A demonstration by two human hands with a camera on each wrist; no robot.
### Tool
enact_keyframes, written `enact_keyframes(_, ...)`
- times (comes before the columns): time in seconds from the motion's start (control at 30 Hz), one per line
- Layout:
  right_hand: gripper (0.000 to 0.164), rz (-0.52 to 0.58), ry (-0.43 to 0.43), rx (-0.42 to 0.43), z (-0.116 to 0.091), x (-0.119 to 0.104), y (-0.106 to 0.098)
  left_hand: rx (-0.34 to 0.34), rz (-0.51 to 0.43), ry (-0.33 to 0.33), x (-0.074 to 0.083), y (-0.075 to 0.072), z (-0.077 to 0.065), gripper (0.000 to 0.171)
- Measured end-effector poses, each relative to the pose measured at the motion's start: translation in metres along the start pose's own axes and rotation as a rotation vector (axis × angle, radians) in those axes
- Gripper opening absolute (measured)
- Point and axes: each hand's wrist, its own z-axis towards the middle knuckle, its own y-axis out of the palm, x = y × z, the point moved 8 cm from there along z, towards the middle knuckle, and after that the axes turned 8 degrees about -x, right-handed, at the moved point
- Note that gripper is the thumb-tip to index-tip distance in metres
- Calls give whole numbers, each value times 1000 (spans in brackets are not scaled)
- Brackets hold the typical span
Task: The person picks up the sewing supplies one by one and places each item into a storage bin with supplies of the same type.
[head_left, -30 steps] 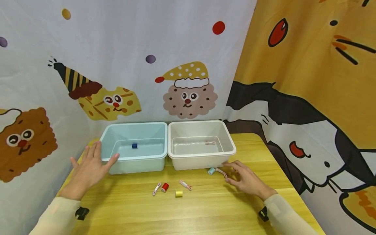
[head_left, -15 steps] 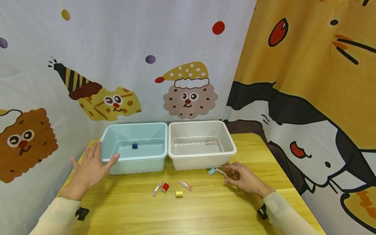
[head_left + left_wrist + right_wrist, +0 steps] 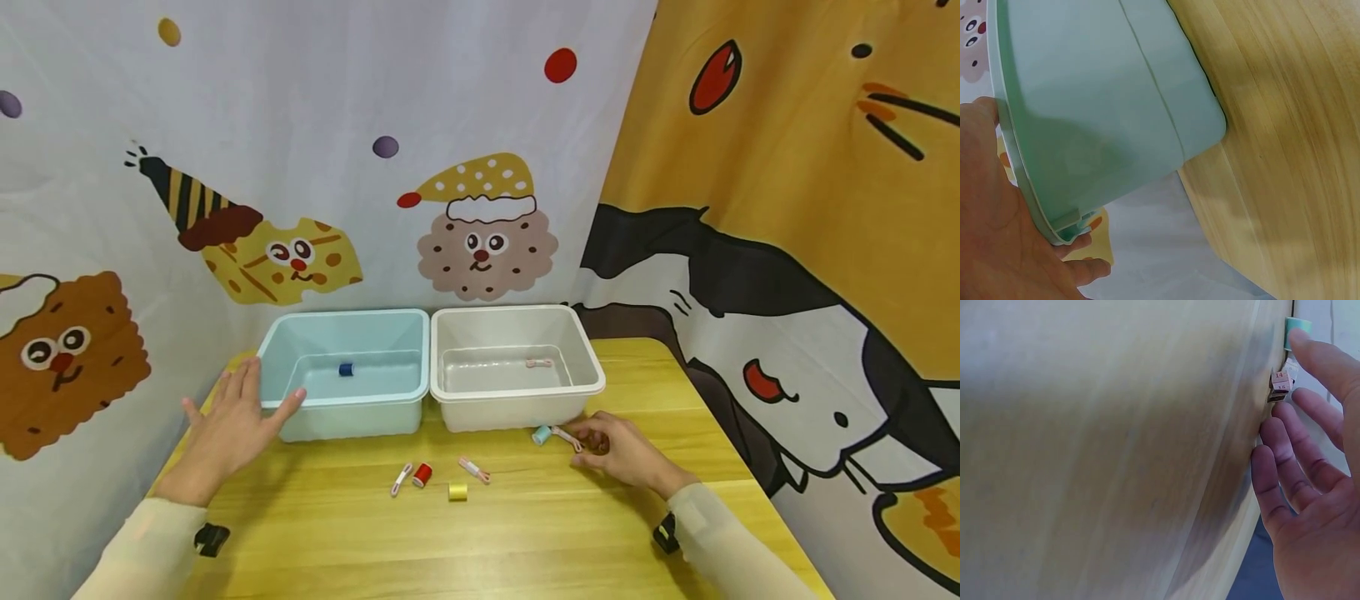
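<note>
My left hand (image 3: 225, 429) rests on the left front corner of the light blue bin (image 3: 352, 403), fingers spread straight along its side and thumb at the rim. At the front right corner of the white bin (image 3: 517, 410), my right hand (image 3: 626, 450) reaches to a folded tape measure (image 3: 567, 438), printed with numbers in the right wrist view. Its thumb and fingers stand apart around the tape's near end, fingertips close to it. Touching the tape's other end is a light blue thread spool (image 3: 542, 435).
On the table (image 3: 480, 554) lie a red thread spool (image 3: 422, 475), a yellow spool (image 3: 457, 492) and two more folded tapes, one white (image 3: 401, 480), one pink-and-white (image 3: 474, 470). The blue bin holds a navy spool (image 3: 346, 369); the white bin holds a folded tape (image 3: 538, 362).
The right hand's fingers have curled in and drawn closer around the end of the folded tape measure. The left hand stays on the blue bin.
</note>
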Motion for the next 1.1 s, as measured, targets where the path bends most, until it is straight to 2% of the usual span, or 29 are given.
enact_keyframes(0.23, 37, -10, -6, 14, 4, -1, -1, -5, -4, -3, 1, -1, 0, 120)
enact_keyframes(0.7, 19, -15, 19, -21, 12, 2, 3, -9, 1, -5, 1, -1, -2, 120)
enact_keyframes(1.1, 15, -30, -14, -7, 10, 0, 1, -6, -1, -6, 1, 0, -1, 122)
